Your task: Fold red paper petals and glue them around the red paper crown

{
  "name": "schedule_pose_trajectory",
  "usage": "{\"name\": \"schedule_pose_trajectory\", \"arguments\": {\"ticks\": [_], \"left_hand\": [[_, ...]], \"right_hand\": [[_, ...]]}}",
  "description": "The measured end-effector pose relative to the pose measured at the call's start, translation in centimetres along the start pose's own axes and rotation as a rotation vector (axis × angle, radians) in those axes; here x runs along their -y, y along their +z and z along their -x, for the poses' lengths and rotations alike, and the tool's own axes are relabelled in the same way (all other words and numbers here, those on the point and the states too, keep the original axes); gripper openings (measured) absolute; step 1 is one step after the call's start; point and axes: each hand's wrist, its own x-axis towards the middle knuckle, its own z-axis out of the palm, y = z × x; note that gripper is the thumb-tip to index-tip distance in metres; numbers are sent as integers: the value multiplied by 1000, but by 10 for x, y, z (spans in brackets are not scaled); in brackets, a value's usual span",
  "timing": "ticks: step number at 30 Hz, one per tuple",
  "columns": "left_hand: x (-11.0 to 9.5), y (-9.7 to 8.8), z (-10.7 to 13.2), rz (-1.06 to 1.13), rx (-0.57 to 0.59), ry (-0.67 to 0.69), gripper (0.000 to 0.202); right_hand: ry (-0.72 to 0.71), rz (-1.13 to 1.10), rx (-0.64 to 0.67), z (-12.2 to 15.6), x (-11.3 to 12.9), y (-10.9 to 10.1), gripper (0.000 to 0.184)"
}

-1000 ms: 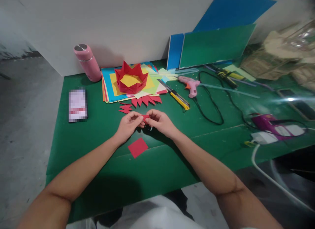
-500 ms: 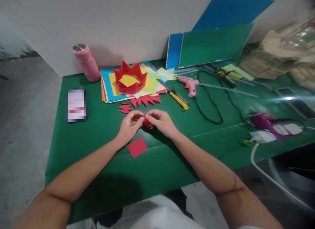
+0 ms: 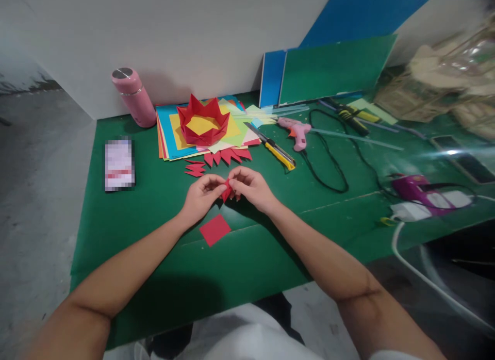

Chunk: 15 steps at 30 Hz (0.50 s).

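Between my two hands is a small folded piece of red paper (image 3: pixel 226 191). My left hand (image 3: pixel 201 196) pinches its left side between thumb and fingers. On its other side, my right hand (image 3: pixel 250 189) grips the paper with closed fingers, which partly cover it. A flat red paper square (image 3: pixel 215 230) lies on the green table just below my hands. Above them are several folded red paper points (image 3: pixel 228 157) and a smaller group of red folded pieces (image 3: pixel 195 168). A ring of folded red paper (image 3: pixel 204 135) rests on a stack of coloured paper (image 3: pixel 165 138).
Right of the stack lie a yellow utility knife (image 3: pixel 279 154) and a pink glue gun (image 3: pixel 297 133) with a looping black cord. A pink flask (image 3: pixel 135 99) and a phone (image 3: pixel 119 165) are at the left. A purple box (image 3: pixel 412 191) and a power strip (image 3: pixel 410 212) lie right.
My right fingers have shifted slightly up on the red paper, and more of the paper's face now shows. The whole view has drifted a little; other things stay in place.
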Motion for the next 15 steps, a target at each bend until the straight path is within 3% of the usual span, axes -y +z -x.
{"name": "schedule_pose_trajectory", "arguments": {"ticks": [15], "left_hand": [[-3, -1, 0, -18, 27, -105, 34]], "right_hand": [[-74, 117, -6, 0, 2, -5, 22]]}}
